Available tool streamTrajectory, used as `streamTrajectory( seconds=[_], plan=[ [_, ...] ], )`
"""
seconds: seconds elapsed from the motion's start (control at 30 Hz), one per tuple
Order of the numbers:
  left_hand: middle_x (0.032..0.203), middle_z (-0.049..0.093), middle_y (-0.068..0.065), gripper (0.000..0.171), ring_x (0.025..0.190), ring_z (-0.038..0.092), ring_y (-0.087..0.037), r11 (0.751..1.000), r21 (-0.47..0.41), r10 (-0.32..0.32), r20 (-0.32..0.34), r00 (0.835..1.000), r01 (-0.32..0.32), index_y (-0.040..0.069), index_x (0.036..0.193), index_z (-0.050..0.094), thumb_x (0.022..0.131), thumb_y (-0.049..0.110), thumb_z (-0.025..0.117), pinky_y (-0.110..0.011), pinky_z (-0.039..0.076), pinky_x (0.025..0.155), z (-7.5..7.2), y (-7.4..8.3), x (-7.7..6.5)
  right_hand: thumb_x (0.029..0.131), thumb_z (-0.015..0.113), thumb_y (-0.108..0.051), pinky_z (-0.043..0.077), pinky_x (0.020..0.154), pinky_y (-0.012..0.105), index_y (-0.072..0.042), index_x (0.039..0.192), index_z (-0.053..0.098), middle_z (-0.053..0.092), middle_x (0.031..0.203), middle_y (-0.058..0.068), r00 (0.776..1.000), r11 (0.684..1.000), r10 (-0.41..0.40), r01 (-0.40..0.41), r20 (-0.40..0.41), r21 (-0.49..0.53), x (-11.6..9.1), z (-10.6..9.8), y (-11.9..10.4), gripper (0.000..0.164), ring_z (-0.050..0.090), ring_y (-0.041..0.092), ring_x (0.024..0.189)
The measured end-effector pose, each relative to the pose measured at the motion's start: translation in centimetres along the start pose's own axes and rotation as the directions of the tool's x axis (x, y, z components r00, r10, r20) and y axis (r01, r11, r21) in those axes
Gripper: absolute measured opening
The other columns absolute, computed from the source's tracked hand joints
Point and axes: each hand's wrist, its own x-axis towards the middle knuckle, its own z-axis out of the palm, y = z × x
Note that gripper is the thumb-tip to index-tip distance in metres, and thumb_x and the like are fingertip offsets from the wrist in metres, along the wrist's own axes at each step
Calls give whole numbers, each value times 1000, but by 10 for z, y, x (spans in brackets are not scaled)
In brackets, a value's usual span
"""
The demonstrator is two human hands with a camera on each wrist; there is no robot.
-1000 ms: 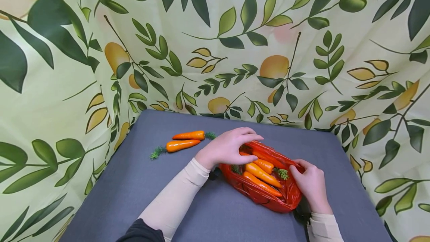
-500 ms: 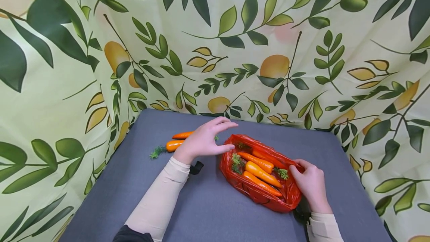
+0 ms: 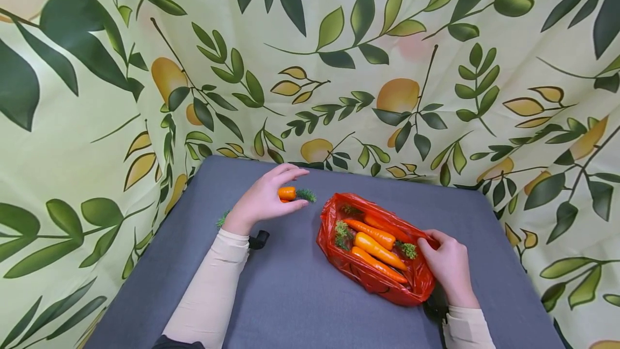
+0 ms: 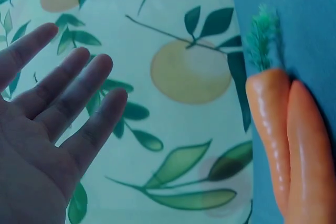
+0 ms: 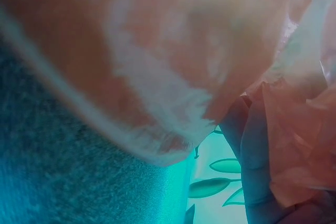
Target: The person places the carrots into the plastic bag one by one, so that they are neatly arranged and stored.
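Observation:
My left hand (image 3: 263, 198) hovers over two loose carrots at the left of the table, fingers and thumb spread with nothing between them. One carrot (image 3: 287, 193) shows its thick end and green top past the palm; of the other, mainly the leafy top shows behind the wrist. Both lie side by side in the left wrist view, the nearer carrot (image 4: 270, 108) with its top visible. A red plastic bag (image 3: 353, 271) stands with its mouth spread, several carrots (image 3: 378, 250) inside. My right hand (image 3: 450, 268) pinches the bag's right rim between thumb and fingers.
A grey cloth-covered table (image 3: 281, 295) carries everything. Behind and beside it hangs a pale curtain (image 3: 271, 9) printed with leaves and fruit. A black wrist-camera piece (image 3: 259, 239) juts out beside the left wrist.
My left hand has moved left from over the bag's far end to above the two loose carrots, uncovering the bag's contents. The right hand and the bag have stayed in place.

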Motion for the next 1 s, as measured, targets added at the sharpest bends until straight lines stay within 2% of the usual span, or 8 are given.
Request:
streamTrajectory(
  seconds=[0.17,0.3,0.73,1.0],
  plan=[
    [151,62,5,66,132,68,-26,999,-34,-11,-18,1000,10,33,153,67,92,44,90,-52,61,108,-5,-14,-7,106,69,-26,57,57,24,-4,121,81,81,108,22,1000,1000,3,-3,2,7,-1,0,1,29,66,23,74],
    [150,65,2,67,130,69,-29,997,-58,-46,-14,999,45,31,152,68,91,39,92,-56,61,106,-7,-26,-13,107,69,-27,57,57,25,-4,121,80,81,109,22,1000,1000,6,-6,8,14,-1,0,0,29,66,23,73],
    [146,68,-6,66,126,70,-30,983,-30,-180,-11,984,179,26,150,70,90,41,93,-59,57,109,-12,-62,-36,105,69,-24,57,57,23,-1,121,80,80,109,24,1000,1000,3,-3,0,7,3,-3,-3,30,66,24,72],
    [140,71,-10,63,125,69,-34,978,-18,-208,33,978,208,14,144,75,88,35,95,-59,55,111,-7,-81,-52,106,69,-25,57,56,25,-2,122,80,80,108,23,1000,1000,1,-1,7,12,2,-2,-1,30,65,23,70]
  ],
)
